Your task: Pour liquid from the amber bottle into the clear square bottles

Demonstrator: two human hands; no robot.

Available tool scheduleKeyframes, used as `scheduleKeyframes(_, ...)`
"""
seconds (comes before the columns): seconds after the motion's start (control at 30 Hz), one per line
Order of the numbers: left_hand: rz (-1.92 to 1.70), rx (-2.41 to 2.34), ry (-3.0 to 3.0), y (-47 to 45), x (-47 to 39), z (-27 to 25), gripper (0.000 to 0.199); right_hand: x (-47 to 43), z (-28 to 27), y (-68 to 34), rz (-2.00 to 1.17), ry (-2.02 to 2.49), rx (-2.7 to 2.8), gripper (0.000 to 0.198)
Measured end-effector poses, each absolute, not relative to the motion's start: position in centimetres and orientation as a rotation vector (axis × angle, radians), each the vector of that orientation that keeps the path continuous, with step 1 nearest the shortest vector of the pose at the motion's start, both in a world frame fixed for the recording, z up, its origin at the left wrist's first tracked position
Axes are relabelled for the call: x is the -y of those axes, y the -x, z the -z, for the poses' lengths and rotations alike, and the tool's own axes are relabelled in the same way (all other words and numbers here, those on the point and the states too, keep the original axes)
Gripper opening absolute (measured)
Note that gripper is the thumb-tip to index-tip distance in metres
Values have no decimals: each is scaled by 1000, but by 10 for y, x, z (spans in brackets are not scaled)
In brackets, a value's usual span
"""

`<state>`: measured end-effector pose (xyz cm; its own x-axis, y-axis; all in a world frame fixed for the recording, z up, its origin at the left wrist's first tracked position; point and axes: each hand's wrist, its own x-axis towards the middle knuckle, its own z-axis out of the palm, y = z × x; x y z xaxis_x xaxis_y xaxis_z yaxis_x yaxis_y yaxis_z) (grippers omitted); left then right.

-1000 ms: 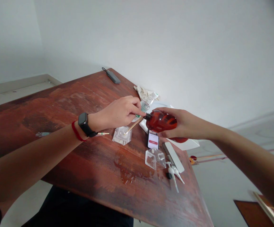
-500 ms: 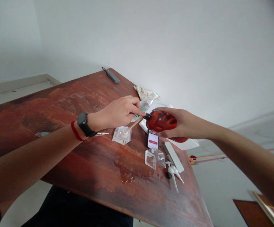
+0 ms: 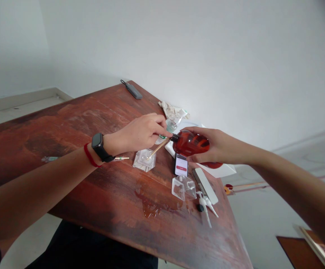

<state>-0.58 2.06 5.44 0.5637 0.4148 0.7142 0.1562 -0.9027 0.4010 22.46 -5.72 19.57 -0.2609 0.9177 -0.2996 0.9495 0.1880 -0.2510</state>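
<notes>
My right hand is wrapped round an amber bottle with dark red-brown contents, tilted almost level. Its black neck points left. At that neck the fingers of my left hand are closed on the upper end of a thin wooden stick; the thumb is partly hidden. From there the stick slopes down to a small clear plastic tray on the table. Whether liquid runs along the stick I cannot make out. Behind my left fingers stands a clear container.
On the wooden table are a phone, an open clear plastic case, a white pump top, a black cap, and a long pale box. A wet puddle spreads in front. A crumpled cloth lies behind.
</notes>
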Motion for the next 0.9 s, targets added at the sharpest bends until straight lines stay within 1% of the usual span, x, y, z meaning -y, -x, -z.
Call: scheduleKeyframes(0.9,-1279,-473,-2516,5,-22,-53,45,53,-197,-227,562,-1812,-2377,63)
